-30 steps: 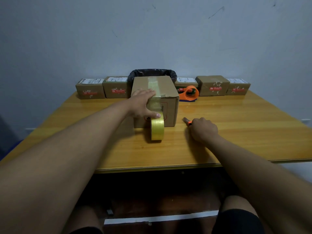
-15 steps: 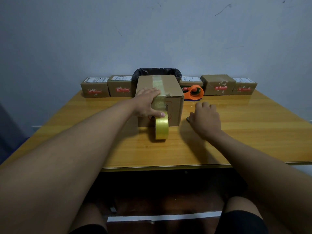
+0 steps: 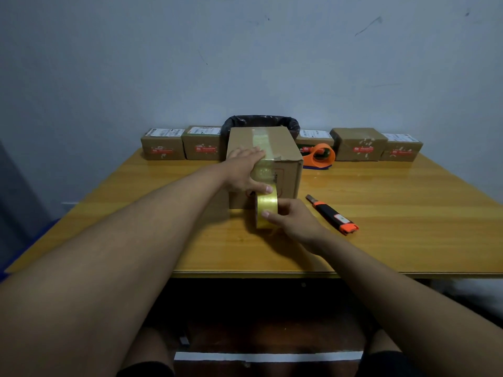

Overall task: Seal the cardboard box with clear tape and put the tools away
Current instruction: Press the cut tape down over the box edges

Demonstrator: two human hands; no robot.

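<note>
A brown cardboard box (image 3: 288,175) stands in the middle of the wooden table (image 3: 394,213), with a strip of clear tape running over its top and down its front face. My left hand (image 3: 245,172) lies flat on the box's front top edge, thumb pressing the tape against the front. The yellowish tape roll (image 3: 266,212) stands on edge on the table just in front of the box, still joined to the strip. My right hand (image 3: 292,220) grips the roll from the right side. A black and orange utility knife (image 3: 333,214) lies on the table to the right.
Several small labelled cardboard boxes (image 3: 162,144) line the far table edge against the wall. A bin with a black bag (image 3: 261,122) stands behind the main box. An orange tape dispenser (image 3: 319,156) sits at the back right. The table's front edge is close to me.
My right hand has let go of the utility knife, which now lies on the table, and moved left to grip the tape roll. My left hand has stayed on the box.
</note>
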